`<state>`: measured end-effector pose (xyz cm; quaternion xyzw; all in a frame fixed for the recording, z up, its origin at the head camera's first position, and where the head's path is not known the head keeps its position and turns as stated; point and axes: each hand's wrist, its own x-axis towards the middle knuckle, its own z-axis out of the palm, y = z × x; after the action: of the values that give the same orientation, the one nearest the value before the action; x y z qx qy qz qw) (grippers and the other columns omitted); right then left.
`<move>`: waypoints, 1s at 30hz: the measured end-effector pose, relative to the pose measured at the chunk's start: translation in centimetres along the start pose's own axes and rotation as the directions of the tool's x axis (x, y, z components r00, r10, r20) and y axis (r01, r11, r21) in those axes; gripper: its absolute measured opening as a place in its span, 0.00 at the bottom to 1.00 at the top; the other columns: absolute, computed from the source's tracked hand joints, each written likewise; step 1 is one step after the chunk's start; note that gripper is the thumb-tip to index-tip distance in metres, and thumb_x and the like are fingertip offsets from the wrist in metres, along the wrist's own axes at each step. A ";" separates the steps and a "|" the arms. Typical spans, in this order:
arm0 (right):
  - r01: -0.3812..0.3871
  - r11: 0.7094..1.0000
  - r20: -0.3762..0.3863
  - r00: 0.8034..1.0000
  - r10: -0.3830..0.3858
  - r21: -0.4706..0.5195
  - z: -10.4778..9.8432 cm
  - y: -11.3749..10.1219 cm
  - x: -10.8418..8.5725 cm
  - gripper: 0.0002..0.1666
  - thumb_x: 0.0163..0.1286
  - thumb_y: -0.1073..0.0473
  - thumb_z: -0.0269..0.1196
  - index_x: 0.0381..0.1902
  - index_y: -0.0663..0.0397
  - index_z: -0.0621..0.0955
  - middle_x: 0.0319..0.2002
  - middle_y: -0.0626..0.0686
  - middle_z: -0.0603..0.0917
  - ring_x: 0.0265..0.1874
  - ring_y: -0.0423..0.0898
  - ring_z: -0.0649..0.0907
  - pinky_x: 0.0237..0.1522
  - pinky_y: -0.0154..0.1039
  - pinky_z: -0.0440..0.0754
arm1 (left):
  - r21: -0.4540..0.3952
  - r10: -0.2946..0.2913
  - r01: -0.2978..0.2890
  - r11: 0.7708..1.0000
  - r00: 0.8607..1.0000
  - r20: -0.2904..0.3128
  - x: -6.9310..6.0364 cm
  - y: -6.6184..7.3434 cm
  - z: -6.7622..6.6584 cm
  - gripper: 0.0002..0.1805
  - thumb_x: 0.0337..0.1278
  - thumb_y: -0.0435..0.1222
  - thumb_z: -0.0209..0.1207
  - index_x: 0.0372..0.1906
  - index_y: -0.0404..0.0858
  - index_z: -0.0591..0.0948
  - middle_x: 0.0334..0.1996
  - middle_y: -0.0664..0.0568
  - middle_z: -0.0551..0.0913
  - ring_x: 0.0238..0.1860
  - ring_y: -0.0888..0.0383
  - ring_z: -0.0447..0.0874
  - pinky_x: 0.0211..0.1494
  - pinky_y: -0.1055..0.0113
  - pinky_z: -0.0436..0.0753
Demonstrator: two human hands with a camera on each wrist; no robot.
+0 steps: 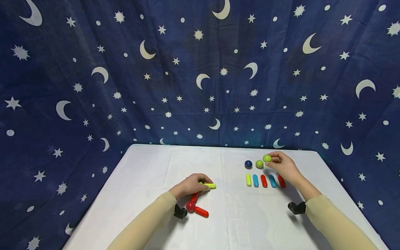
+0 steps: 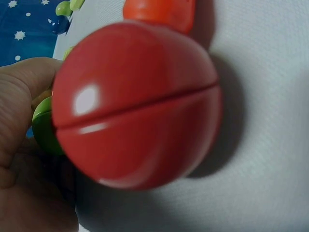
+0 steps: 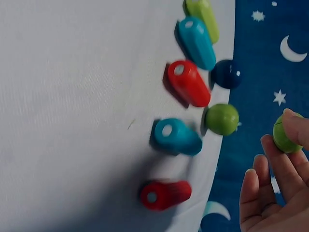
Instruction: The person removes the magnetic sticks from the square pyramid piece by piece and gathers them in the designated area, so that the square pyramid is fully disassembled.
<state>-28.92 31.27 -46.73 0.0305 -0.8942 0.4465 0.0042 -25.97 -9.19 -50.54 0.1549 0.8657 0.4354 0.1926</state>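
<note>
In the head view my left hand [image 1: 192, 185] pinches a yellow stick [image 1: 211, 185] between thumb and fingers. A green ball [image 2: 44, 126], partly hidden by the hand, sits at the stick's near end. From there a red stick [image 1: 195, 197] runs down to a red ball [image 1: 190, 206], which a second red stick [image 1: 201, 211] adjoins. My right hand [image 1: 285, 168] pinches a light-green ball [image 1: 267, 158] by thumb and fingertips, above the table's back right. Its other fingers spread loosely in the right wrist view.
Near the right hand, a dark blue ball [image 1: 248, 164] and another green ball [image 1: 259, 164] lie behind a row of sticks: yellow [image 1: 248, 180], blue [image 1: 255, 181], red [image 1: 264, 181], blue [image 1: 272, 181] and red [image 1: 281, 181]. A star-patterned curtain [image 1: 187, 86] surrounds the white table [image 1: 150, 166].
</note>
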 end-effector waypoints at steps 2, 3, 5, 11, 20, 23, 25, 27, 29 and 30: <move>-0.014 1.000 -0.008 1.000 0.014 -0.010 -0.2 0.5 0.2 0.33 0.73 0.50 0.67 0.66 0.64 0.71 0.59 0.66 0.80 0.59 0.61 0.77 0.60 0.57 0.76 | 0.000 0.001 -0.001 1.000 1.000 0.000 0.0 0.0 0.0 0.10 0.62 0.38 0.69 0.47 0.50 0.88 0.41 0.59 0.82 0.44 0.56 0.77 0.51 0.59 0.77; -0.021 1.000 -0.014 1.000 0.021 -0.014 -0.3 0.8 0.3 0.33 0.73 0.50 0.67 0.66 0.63 0.71 0.59 0.66 0.80 0.59 0.61 0.77 0.60 0.57 0.77 | 0.000 0.001 -0.001 1.000 1.000 0.001 0.0 0.0 0.0 0.10 0.62 0.38 0.69 0.47 0.50 0.88 0.41 0.59 0.83 0.44 0.56 0.77 0.51 0.59 0.77; -0.027 0.999 -0.022 0.999 0.026 -0.028 -0.4 1.3 0.4 0.33 0.72 0.49 0.67 0.66 0.63 0.72 0.58 0.65 0.80 0.58 0.61 0.77 0.58 0.56 0.78 | 0.002 0.002 -0.002 1.000 1.000 0.001 0.0 0.0 0.0 0.10 0.62 0.38 0.69 0.47 0.50 0.88 0.41 0.59 0.83 0.44 0.56 0.77 0.52 0.59 0.77; -0.029 0.997 -0.026 0.999 0.027 -0.076 -0.6 2.7 0.7 0.34 0.72 0.48 0.67 0.65 0.63 0.73 0.55 0.67 0.79 0.52 0.61 0.78 0.50 0.50 0.79 | 0.006 0.000 0.000 1.000 1.000 0.001 0.1 -0.1 0.1 0.09 0.62 0.39 0.69 0.47 0.51 0.88 0.42 0.60 0.82 0.44 0.56 0.77 0.52 0.59 0.77; -0.121 0.988 -0.009 0.993 0.121 -0.092 -0.4 4.0 1.2 0.35 0.71 0.48 0.68 0.67 0.61 0.72 0.54 0.67 0.77 0.46 0.58 0.75 0.40 0.42 0.76 | 0.006 0.005 -0.005 1.000 1.000 0.000 0.1 -0.1 0.1 0.10 0.62 0.38 0.69 0.47 0.51 0.88 0.42 0.60 0.83 0.44 0.56 0.77 0.52 0.59 0.76; -0.134 0.987 -0.004 0.991 0.134 -0.091 -0.3 4.3 1.3 0.36 0.71 0.47 0.68 0.68 0.62 0.71 0.54 0.67 0.77 0.46 0.58 0.75 0.40 0.42 0.75 | 0.003 0.006 -0.006 1.000 1.000 0.000 0.1 -0.1 0.0 0.10 0.62 0.38 0.68 0.47 0.51 0.88 0.41 0.60 0.83 0.43 0.57 0.77 0.52 0.59 0.76; -0.128 0.987 -0.006 0.992 0.128 -0.096 -0.2 4.4 1.4 0.36 0.71 0.48 0.68 0.68 0.63 0.72 0.53 0.67 0.77 0.46 0.58 0.75 0.40 0.42 0.76 | 0.001 0.005 -0.005 1.000 1.000 0.001 0.1 -0.1 0.0 0.10 0.62 0.38 0.68 0.47 0.51 0.88 0.42 0.60 0.83 0.44 0.57 0.77 0.52 0.59 0.76; -0.123 0.987 -0.006 0.992 0.123 -0.099 -0.2 4.6 1.5 0.35 0.71 0.49 0.68 0.67 0.64 0.72 0.53 0.67 0.77 0.46 0.58 0.75 0.41 0.42 0.76 | 0.000 0.003 -0.003 1.000 1.000 0.001 0.1 -0.1 0.0 0.10 0.62 0.38 0.68 0.47 0.51 0.88 0.42 0.60 0.83 0.44 0.57 0.77 0.52 0.59 0.76; -0.119 0.987 -0.003 0.993 0.119 -0.105 0.0 4.7 1.6 0.35 0.71 0.50 0.69 0.67 0.65 0.73 0.52 0.67 0.78 0.46 0.58 0.75 0.42 0.44 0.77 | 0.002 0.000 0.000 1.000 1.000 0.000 0.1 -0.1 -0.1 0.10 0.62 0.38 0.68 0.47 0.51 0.88 0.42 0.60 0.82 0.44 0.57 0.77 0.52 0.59 0.76; -0.119 0.987 0.000 0.993 0.120 -0.110 0.0 4.8 1.6 0.35 0.71 0.50 0.69 0.67 0.65 0.73 0.53 0.67 0.78 0.47 0.59 0.75 0.44 0.45 0.78 | 0.003 0.000 0.000 1.000 1.000 0.000 0.1 -0.1 0.0 0.10 0.62 0.38 0.68 0.47 0.51 0.88 0.42 0.60 0.82 0.44 0.57 0.77 0.53 0.59 0.76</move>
<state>-30.83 34.03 -50.53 -0.0218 -0.9176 0.3962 -0.0240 -26.06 -9.25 -50.61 0.1548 0.8663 0.4343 0.1923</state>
